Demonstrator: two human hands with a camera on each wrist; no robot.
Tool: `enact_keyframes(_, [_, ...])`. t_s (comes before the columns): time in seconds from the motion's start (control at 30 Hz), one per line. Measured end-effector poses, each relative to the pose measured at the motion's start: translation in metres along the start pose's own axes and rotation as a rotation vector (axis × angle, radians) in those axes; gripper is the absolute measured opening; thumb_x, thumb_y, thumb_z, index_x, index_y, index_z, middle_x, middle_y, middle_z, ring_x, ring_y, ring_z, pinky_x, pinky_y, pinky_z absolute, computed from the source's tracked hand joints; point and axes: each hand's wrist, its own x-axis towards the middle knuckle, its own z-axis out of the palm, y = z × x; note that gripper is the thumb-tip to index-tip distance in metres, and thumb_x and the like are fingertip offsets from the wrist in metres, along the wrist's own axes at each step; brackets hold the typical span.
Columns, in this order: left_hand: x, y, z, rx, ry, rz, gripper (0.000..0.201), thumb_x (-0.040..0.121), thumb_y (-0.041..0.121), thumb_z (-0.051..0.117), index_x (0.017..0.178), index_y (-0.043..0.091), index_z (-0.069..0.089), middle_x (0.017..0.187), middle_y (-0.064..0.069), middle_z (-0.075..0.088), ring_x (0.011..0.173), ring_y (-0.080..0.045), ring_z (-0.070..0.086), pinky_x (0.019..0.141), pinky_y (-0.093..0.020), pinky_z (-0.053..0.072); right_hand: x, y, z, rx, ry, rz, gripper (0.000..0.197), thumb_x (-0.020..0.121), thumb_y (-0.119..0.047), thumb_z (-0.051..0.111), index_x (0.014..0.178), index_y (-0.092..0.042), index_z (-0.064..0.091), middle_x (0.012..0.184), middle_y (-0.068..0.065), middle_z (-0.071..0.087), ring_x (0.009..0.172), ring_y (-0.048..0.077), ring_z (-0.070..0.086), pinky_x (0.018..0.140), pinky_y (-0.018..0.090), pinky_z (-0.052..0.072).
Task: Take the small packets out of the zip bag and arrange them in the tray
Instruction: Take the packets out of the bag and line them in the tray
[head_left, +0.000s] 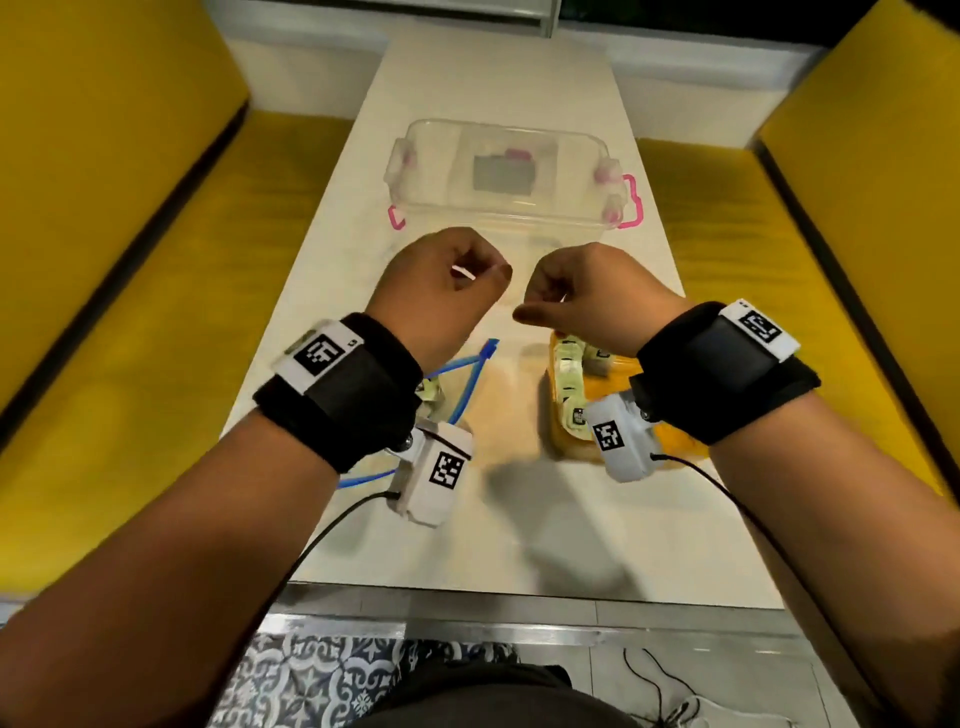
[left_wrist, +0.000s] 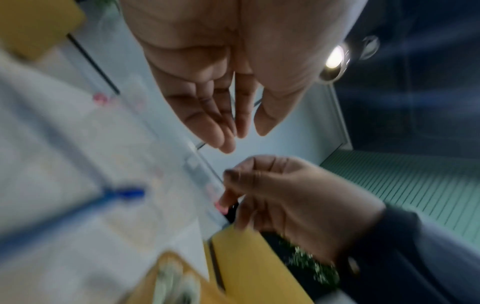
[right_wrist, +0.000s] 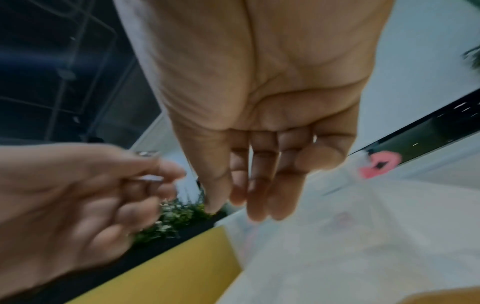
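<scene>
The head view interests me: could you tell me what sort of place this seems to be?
Probably a café or canteen booth: a long pale table runs between two yellow padded benches, with patterned floor tiles beneath.

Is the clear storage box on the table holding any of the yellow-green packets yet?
No: in the head view the clear box shows only a grey item; the packets sit in the orange tray.

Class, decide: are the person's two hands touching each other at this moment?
Apart. In the head view a strip of pale table shows between the left hand and the right hand; the left wrist view shows the same gap.
</scene>
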Motion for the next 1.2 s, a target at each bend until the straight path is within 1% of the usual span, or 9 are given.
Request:
enact_keyframes(0.13, [-0.017,-0.014,-0.057,0.249,-0.072,0.087,0.009,0.083,0.035,0.069,0.076,0.029,0.066,0.11,0.009,0.059,0.102,-0.005,0.054,0.079,-0.011,0.038,-0.012,-0.039,0.033,0.043,-0.142,-0.117,0.014,0.085,-0.03,0.068,0.086,-0.017,0.071,0.068,-0.006,0.066,0.062,0.012,0.06,0.061,0.023,0.044])
enact_keyframes(0.3, [-0.06,-0.056,-0.09,0.58,-0.486,0.004,0.035,0.061,0.074,0.046,0.075,0.05,0.069,0.142,0.015,0.041,0.129,-0.011,0.034,0.104,-0.031,0.03,-0.018,-0.056,0.086,-0.09,-0.22,-0.213,0.019,0.09,-0.021,0.058,0.101,-0.019,0.073,0.096,-0.004,0.071,0.083,0.012,0.06,0.064,0.015,0.035])
enact_keyframes(0.37, [-0.07,-0.071,-0.085,0.604,-0.508,-0.046,0.034,0.069,0.068,0.055,0.087,0.045,0.072,0.146,0.008,0.039,0.129,-0.014,0.04,0.104,-0.032,0.035,-0.015,-0.059,0.103,-0.114,-0.248,-0.202,0.025,0.092,-0.014,0.052,0.107,-0.017,0.072,0.104,-0.001,0.07,0.094,0.017,0.061,0.07,0.02,0.035])
enact_keyframes(0.47, [-0.073,-0.087,-0.077,0.683,-0.456,-0.062,0.027,0.086,0.038,0.063,0.114,0.038,0.066,0.146,0.004,0.037,0.123,-0.015,0.049,0.098,-0.028,0.041,-0.01,-0.064,0.119,-0.124,-0.244,-0.129,0.029,0.094,-0.015,0.049,0.118,-0.017,0.065,0.117,0.001,0.067,0.106,0.021,0.059,0.086,0.026,0.044])
enact_keyframes(0.57, [-0.07,-0.097,-0.077,0.701,-0.394,-0.044,0.048,0.089,0.017,0.058,0.134,0.03,0.051,0.145,0.003,0.038,0.124,-0.019,0.048,0.099,-0.029,0.041,-0.002,-0.064,0.132,-0.267,-0.292,-0.067,0.022,0.093,-0.021,0.051,0.108,-0.01,0.063,0.106,0.009,0.067,0.099,0.028,0.061,0.077,0.03,0.046])
enact_keyframes(0.7, [-0.065,-0.097,-0.086,0.628,-0.34,0.002,0.062,0.084,0.006,0.057,0.141,0.027,0.042,0.147,0.005,0.038,0.126,-0.019,0.048,0.102,-0.032,0.041,0.01,-0.075,0.137,-0.328,-0.262,-0.031,0.017,0.089,-0.011,0.053,0.103,-0.006,0.061,0.101,0.012,0.065,0.094,0.029,0.061,0.069,0.026,0.039])
enact_keyframes(0.8, [-0.064,-0.095,-0.089,0.536,-0.324,0.048,0.067,0.082,0.001,0.055,0.142,0.027,0.041,0.146,0.006,0.039,0.123,-0.018,0.049,0.101,-0.03,0.041,0.024,-0.087,0.143,-0.264,-0.159,-0.073,0.024,0.087,-0.012,0.055,0.11,-0.007,0.061,0.106,0.01,0.066,0.099,0.026,0.061,0.082,0.032,0.048])
enact_keyframes(0.97, [-0.059,-0.098,-0.095,0.494,-0.308,0.066,0.062,0.084,0.001,0.055,0.14,0.025,0.044,0.147,0.007,0.038,0.126,-0.016,0.047,0.104,-0.026,0.037,0.037,-0.084,0.165,-0.359,-0.323,0.083,0.078,0.078,-0.042,0.069,0.143,-0.025,0.029,0.135,0.006,0.041,0.12,0.029,0.044,0.096,0.042,0.045])
enact_keyframes(1.2, [-0.057,-0.103,-0.102,0.489,-0.284,0.091,0.06,0.085,0.002,0.056,0.14,0.023,0.044,0.147,0.006,0.039,0.126,-0.016,0.047,0.103,-0.027,0.038,0.042,-0.086,0.171,-0.382,-0.22,0.007,0.027,0.091,-0.022,0.052,0.116,-0.017,0.06,0.119,0.01,0.051,0.107,0.028,0.054,0.082,0.028,0.037])
